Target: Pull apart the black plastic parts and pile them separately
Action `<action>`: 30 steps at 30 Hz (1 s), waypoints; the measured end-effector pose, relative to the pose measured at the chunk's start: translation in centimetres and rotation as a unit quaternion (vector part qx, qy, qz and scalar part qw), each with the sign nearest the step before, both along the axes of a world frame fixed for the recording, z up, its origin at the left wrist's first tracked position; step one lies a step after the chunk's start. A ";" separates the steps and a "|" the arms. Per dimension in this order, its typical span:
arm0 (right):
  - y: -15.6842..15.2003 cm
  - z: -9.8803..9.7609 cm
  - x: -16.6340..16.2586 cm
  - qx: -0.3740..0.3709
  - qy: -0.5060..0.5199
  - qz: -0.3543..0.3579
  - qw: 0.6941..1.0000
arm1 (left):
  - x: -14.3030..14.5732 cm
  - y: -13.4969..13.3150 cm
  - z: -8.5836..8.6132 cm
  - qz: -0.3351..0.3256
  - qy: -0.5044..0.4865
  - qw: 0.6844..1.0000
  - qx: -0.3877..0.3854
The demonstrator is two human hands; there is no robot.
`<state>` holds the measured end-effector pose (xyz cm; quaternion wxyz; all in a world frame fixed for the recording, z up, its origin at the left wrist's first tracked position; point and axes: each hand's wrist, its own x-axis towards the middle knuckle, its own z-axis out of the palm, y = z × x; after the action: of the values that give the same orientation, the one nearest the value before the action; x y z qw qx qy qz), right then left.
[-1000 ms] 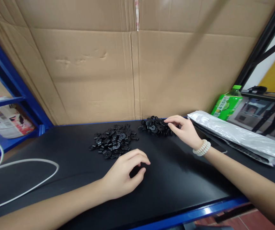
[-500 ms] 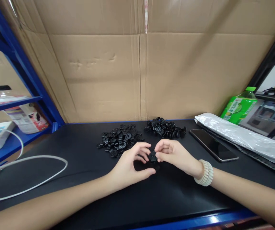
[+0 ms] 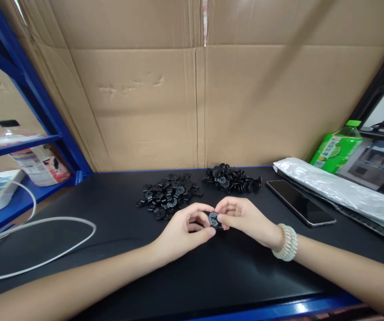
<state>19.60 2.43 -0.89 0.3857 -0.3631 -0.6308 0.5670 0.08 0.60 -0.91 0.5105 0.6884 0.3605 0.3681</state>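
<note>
Between my two hands is a small round black plastic part (image 3: 213, 219) with holes in its face. My left hand (image 3: 187, 227) closes on its left side, the thumb at its lower edge. From the right, my right hand (image 3: 241, 217) pinches the same part between thumb and fingers; a coiled pale band circles that wrist. Beyond my left hand lies a loose pile of black perforated discs with stubs (image 3: 168, 196). A second pile of shiny black round pieces (image 3: 232, 178) sits further back, behind my right hand.
A phone (image 3: 300, 203) lies right of my right hand, beside a silvery plastic package (image 3: 339, 196). A green bottle (image 3: 337, 147) stands behind that. At left, a white cable (image 3: 93, 229) loops over the black tabletop (image 3: 165, 285). Cardboard (image 3: 138, 107) walls off the back.
The fingers and thumb of my left hand have closed in onto the part. Its perforated face now tilts toward me. The piles have not been disturbed.
</note>
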 end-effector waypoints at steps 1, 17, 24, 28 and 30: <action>0.0 -0.1 0.0 0.000 -0.002 0.001 1.000 | 0.0 0.0 0.1 -0.001 -0.003 1.000 -0.004; -0.2 -0.2 -0.1 0.024 -0.018 0.011 0.999 | 0.0 0.2 0.3 0.025 -0.064 0.996 -0.060; -0.5 0.2 -0.2 0.042 -0.024 0.030 0.998 | 0.0 0.3 0.3 0.045 -0.086 0.992 -0.075; -0.7 -0.1 -0.3 0.026 -0.049 0.035 0.998 | 0.0 0.3 0.1 0.050 -0.089 0.992 -0.071; -0.7 -0.2 -0.3 0.022 -0.063 0.042 0.997 | 0.0 0.2 0.1 0.054 -0.094 0.992 -0.071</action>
<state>19.31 1.76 -1.11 0.3294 -0.3624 -0.6809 0.5446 0.10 0.80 -0.81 0.5694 0.5923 0.3727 0.4314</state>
